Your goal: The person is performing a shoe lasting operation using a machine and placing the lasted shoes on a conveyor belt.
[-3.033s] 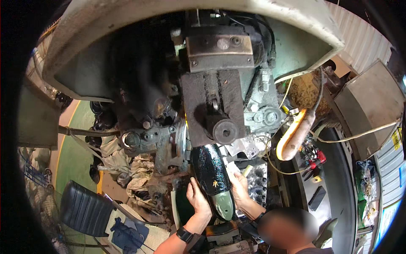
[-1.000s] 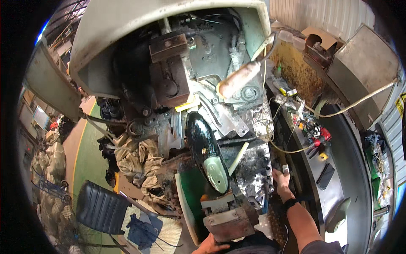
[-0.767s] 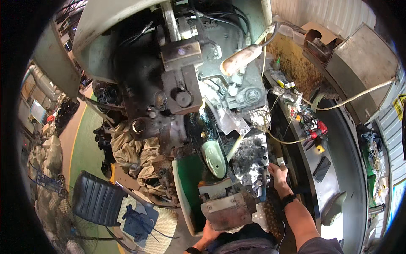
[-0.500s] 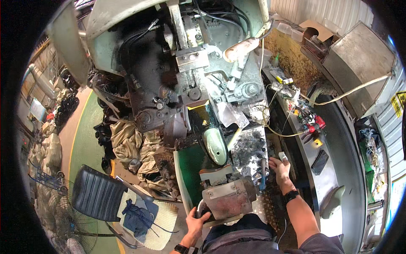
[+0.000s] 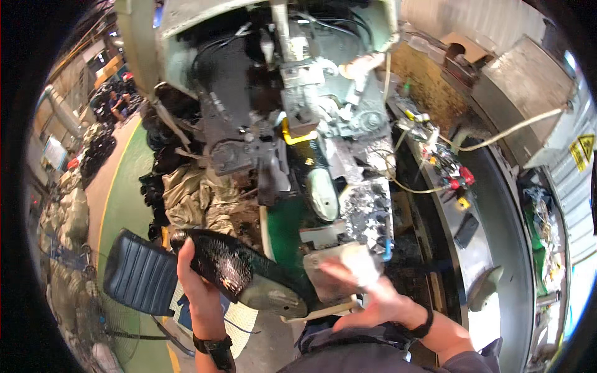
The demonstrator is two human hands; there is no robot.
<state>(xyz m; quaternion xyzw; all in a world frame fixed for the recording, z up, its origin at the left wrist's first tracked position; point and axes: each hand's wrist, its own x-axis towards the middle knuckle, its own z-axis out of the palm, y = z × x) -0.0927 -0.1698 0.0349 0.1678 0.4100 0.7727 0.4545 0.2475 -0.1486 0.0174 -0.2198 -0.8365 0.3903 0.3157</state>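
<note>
My left hand (image 5: 199,283) is closed around the dark end of a black shoe upper on a last (image 5: 217,261), with its grey-green underside (image 5: 273,296) facing up toward me. The shoe is tilted, one end pointing down to the right. My right hand (image 5: 373,298) is smeared by motion over the front block (image 5: 333,283) of a machine; a pale patch beside its fingers is too blurred to name. Beyond it another dark shoe upper on a last (image 5: 323,196), also with a grey-green underside, sits in the machine (image 5: 305,81) below a yellow edge.
A black chair (image 5: 140,270) stands at the left, near beige cloth (image 5: 189,199). On the right, a metal bench (image 5: 448,230) bears a dark phone-like slab (image 5: 465,231), a grey-green sole-shaped piece (image 5: 485,289) and a red tool (image 5: 461,177). Hoses cross the machine's top.
My left hand has come up from the machine's front edge and now holds a black shoe upper on a last. My right hand has swung left from the bench side to the front block.
</note>
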